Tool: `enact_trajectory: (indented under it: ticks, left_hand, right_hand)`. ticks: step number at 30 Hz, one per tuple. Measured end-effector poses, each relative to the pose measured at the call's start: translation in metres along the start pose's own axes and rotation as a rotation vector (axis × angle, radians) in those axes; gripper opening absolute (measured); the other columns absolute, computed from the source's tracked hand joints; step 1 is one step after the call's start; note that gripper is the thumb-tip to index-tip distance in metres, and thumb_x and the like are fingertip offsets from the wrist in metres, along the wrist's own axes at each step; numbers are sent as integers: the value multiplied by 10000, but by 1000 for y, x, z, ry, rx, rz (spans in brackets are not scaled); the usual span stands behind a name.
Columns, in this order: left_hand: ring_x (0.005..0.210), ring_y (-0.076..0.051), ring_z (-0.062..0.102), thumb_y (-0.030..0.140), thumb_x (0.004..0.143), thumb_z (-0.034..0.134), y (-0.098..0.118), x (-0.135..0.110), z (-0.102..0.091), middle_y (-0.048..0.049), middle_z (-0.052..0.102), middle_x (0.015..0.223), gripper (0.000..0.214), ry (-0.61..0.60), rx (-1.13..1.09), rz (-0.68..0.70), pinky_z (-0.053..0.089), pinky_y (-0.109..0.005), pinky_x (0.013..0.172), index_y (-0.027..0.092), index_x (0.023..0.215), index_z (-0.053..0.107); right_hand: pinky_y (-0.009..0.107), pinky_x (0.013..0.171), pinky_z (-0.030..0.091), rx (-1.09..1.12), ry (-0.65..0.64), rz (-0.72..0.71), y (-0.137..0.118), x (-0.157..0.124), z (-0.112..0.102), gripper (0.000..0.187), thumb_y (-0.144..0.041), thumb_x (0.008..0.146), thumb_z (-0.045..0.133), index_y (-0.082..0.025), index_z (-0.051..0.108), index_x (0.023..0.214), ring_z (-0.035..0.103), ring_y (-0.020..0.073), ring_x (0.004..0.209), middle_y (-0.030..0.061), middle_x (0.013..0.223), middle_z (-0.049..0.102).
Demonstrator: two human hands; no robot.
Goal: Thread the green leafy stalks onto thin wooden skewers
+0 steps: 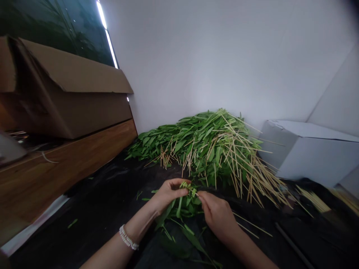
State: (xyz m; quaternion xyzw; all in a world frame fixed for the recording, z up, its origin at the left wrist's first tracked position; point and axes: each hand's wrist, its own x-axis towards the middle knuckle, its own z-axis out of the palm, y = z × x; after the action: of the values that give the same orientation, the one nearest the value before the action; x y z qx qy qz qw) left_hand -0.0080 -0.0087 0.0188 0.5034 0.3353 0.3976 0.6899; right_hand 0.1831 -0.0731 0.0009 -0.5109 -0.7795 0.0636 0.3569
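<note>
My left hand [171, 192], with a white beaded bracelet [128, 238] on its wrist, pinches a small bunch of leafy green stems [193, 191] between thumb and fingers. Its leaves hang down below the hand. Close on the right, my right hand [215, 210] is closed around a thin bamboo skewer [197, 194] whose end meets the cut stems. Most of that skewer is hidden in the fist. Two pale sticks [254, 226] show past the right wrist; whether they are held or lying there I cannot tell.
Behind the hands, a large heap of skewered greens [193, 130] lies against the white wall, bamboo sticks [238, 164] poking out rightwards. A white box [319, 153] stands right; loose skewers [314, 198] lie before it. A cardboard box [84, 93] sits on a wooden surface [84, 153] at left. Black sheeting [106, 213] covers the floor.
</note>
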Motion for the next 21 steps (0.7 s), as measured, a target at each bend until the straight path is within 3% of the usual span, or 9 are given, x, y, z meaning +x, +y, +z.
enact_trajectory:
  ticks: [4,21]
  left_hand:
    - [667,-136,647,301,602,864,-1,0,1,-43,731,745,277,50,82,32,505,-246,716,121,778,747]
    - [595,-132,627,351,590,857,-2,1,4,-32,718,670,271,77,182,38,484,-230,644,134,716,756]
  right_hand:
    - [258,754,465,0,-5,-20,-2,-1,0,279,-209,974,345,-203,624,988,689,184,856,57,905,716]
    - [294,790,484,17,-29,0,3,-3,6,302,-204,963,340,-199,642,969,687,209,888,75,880,713]
